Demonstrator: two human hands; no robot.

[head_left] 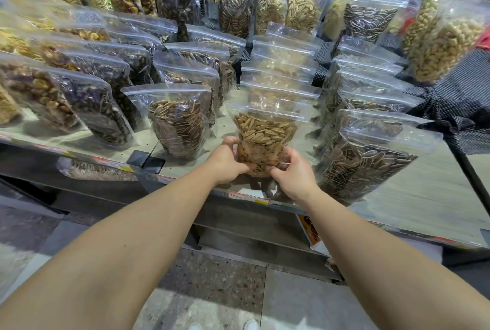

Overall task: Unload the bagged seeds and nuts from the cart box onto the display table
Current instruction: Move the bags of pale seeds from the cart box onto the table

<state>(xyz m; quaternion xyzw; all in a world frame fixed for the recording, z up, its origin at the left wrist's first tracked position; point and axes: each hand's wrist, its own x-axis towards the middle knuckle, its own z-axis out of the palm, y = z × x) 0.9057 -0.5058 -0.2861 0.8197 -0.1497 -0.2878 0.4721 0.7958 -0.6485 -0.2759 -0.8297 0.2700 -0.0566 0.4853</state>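
**Both hands set a seed bag at the table's front edge**

The left hand (228, 162) and right hand (294, 173) clasp the base of one clear zip bag (265, 133) from either side, fingers curled around its bottom corners. The bag stands upright, filled with pale tan seeds, its base at the near edge of the display table (413, 197). Both forearms reach in from 6 o'clock.

Just beside the held bag at 9 o'clock stands a bag of darker brown seeds (177, 128). At 3 o'clock a bag of striped sunflower seeds (363, 165) leans toward the table edge. Directly behind, at 12 o'clock, a row of pale seed bags (283, 69) runs back in a line, each overlapping the next. Toward 10 o'clock sit rows of dark purple-black seeds (98, 107) and golden nut pieces. At 2 o'clock a bag of peanuts (440, 46) stands beside a black dotted cloth (461, 99).

Below the table edge at 8 o'clock, one bag (98, 170) lies flat on a lower ledge. Speckled floor tiles (220, 276) show at 6 o'clock.
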